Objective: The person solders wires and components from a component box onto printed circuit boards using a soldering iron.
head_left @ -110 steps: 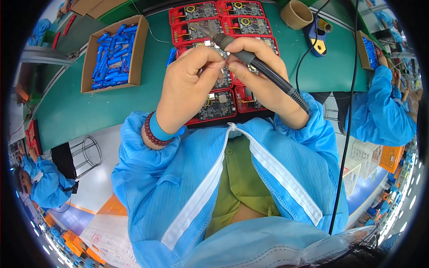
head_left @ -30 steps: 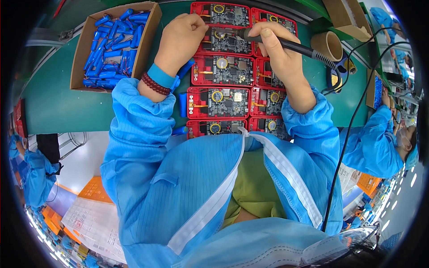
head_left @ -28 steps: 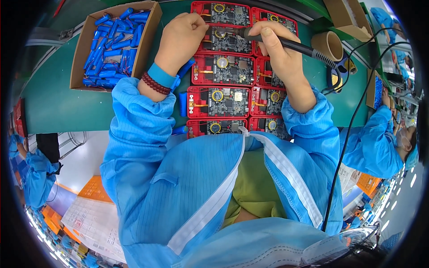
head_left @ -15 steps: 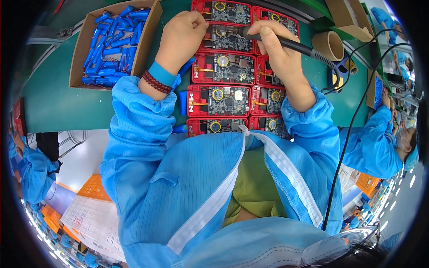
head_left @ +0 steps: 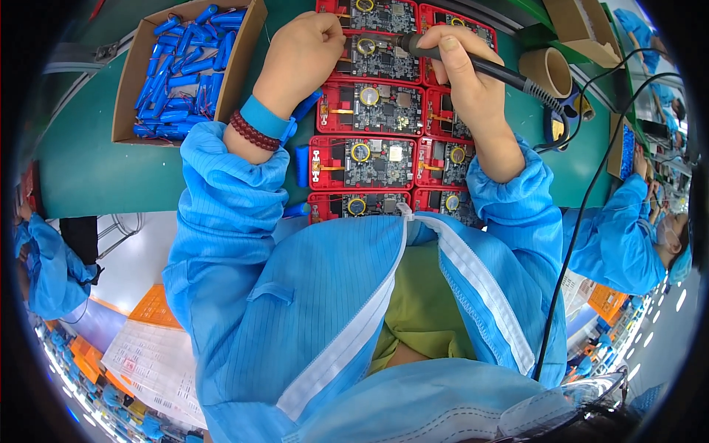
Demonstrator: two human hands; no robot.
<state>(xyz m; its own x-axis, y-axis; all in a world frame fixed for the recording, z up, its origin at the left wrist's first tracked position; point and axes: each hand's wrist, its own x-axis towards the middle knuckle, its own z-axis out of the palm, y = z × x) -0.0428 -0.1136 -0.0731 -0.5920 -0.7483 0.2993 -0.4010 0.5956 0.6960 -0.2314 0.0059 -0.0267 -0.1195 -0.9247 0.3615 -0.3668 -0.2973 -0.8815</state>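
In my right hand point(head_left: 465, 74) is a black soldering iron point(head_left: 495, 71), gripped like a pen, its tip pointing left over a circuit board point(head_left: 380, 59) in a red casing. My left hand point(head_left: 309, 55) is closed at that casing's left edge, fingertips pinched together; whatever they hold is too small to make out. More red casings point(head_left: 362, 164) with boards, round yellow-ringed coin cells and orange ribbon cables lie in two columns below. Blue cylindrical batteries point(head_left: 302, 167) rest along the left side of the casings, partly hidden by my left wrist.
A cardboard box point(head_left: 244, 70) of blue batteries stands at the left. To the right are a brown tape roll point(head_left: 546, 71), a blue and yellow holder point(head_left: 559, 127) and the iron's black cable point(head_left: 583, 221). A co-worker in blue point(head_left: 617, 232) sits at the far right.
The soldering iron and my right hand have shifted slightly to the right. My left hand stays pinched at nearly the same place.
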